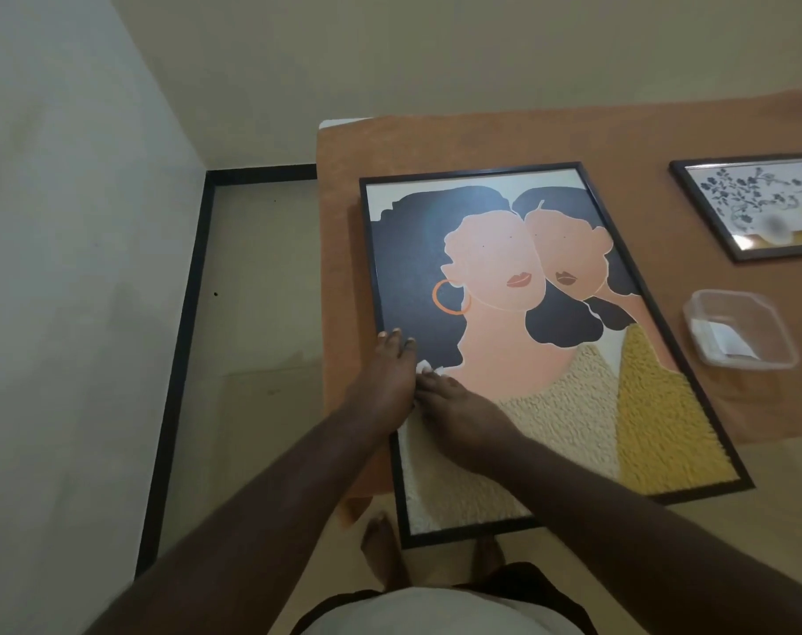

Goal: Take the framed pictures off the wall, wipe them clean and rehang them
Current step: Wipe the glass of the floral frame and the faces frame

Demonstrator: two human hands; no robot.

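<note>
The large framed picture [541, 341] lies flat on the brown surface [436, 144], its long axis running from the person's body away toward the far wall, tilted a little to the left at the far end. Its near short edge overhangs the front of the surface, just above the person's feet.

Both hands sit on the left part of the picture, about halfway along its length. The left hand [383, 378] rests near the left rail of the frame with its fingers [394, 336] laid out straight and flat on the dark area — pressing, it seems, to steady the frame. The right hand [458, 414] lies just beside it, touching it, and its fingers curl round a small white wipe [429, 368], only a corner of which shows between the two hands.

What the coming stroke turns on is that nearly all the unwiped-looking glass lies to the right of and beyond the wipe: the faces, the yellow patch, the far short edge. The right hand is the nearer one to that ground, so the likely move is a sweep rightward or away along the long axis while the left hand holds the frame still — the overhang makes that hold matter.

A smaller framed picture [756, 203] lies well apart at the far right, with a clear plastic tub [738, 332] between it and the near edge.
</note>
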